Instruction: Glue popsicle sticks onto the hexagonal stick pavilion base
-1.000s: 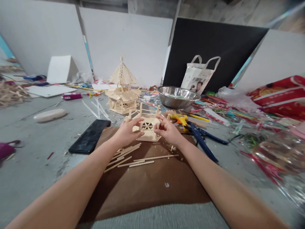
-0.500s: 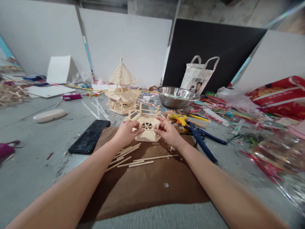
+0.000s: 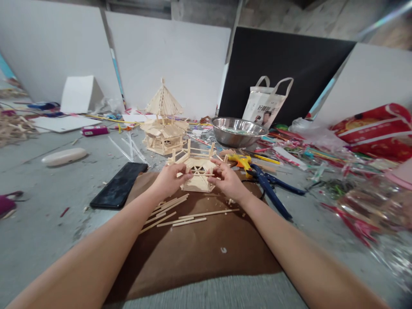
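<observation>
A: What are the fingers doing?
B: On the left hand (image 3: 171, 180), thumb and forefinger look pinched together on one end of a short wooden stick (image 3: 203, 175); the right hand (image 3: 228, 182) seems to pinch the other end.

A: How does the stick lie?
B: Its long axis runs left to right, spanning the gap between the two sets of fingertips, so neither hand is nearer. It crosses the near side of the open hexagonal stick frame (image 3: 197, 188), roughly parallel to that near edge. I can't tell whether it touches the frame.

A: And around the frame?
B: Nearer than it, loose sticks (image 3: 189, 222) lie on a brown sheet (image 3: 206, 262). Left of it and a little nearer is a black smartphone (image 3: 118, 186). Just to its right sits a yellow glue gun (image 3: 243, 163), with a blue-handled hand tool (image 3: 273, 195) farther right.

A: Beyond it?
B: A stick pavilion model (image 3: 164, 128) with a pointed roof, behind and to the left; a steel bowl (image 3: 238, 136), behind and to the right.
</observation>
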Demonstrator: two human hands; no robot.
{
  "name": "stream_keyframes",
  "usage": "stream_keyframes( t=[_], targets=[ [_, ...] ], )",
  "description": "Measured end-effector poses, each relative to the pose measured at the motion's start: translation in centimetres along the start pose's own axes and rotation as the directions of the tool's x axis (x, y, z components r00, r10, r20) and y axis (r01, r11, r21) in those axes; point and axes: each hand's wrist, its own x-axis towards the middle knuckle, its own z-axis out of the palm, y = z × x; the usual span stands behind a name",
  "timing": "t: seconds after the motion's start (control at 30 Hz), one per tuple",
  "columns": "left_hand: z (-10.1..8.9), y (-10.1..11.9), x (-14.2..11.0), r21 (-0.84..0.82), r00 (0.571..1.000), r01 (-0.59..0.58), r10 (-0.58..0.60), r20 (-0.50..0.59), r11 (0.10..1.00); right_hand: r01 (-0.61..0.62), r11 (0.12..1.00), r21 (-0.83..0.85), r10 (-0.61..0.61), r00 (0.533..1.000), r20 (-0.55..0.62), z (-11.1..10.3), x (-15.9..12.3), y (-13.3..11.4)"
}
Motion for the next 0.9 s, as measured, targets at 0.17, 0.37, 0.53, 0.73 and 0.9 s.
stream_keyframes(
  t=[0.17,0.37,0.53,0.73,0.9],
  targets=[
    [-0.08,0.11,0.03,-0.035,1.000,-0.018,0.018,0.024,0.999,-0.029,0.998,0.052,0.026,0.998,0.051,-0.37,0.07,-0.34],
    [-0.26,0.24,-0.02,-0.039,0.999,-0.023,0.024,0.024,0.999,-0.037,0.999,0.032,0.036,0.999,0.034,-0.50,0.18,-0.72],
    [-0.33,0.23,-0.06,-0.042,1.000,-0.014,0.015,0.019,0.999,-0.065,0.997,0.042,0.064,0.998,0.003,-0.38,0.07,-0.94],
    [-0.43,0.33,-0.09,0.001,1.000,0.015,-0.015,0.005,1.000,-0.066,0.997,0.036,0.067,0.998,-0.022,-0.31,0.14,-0.96],
    [-0.41,0.36,-0.07,0.014,0.999,0.041,-0.041,0.008,0.999,-0.048,0.999,0.005,0.048,0.998,-0.030,-0.30,0.09,-1.03]
  ],
)
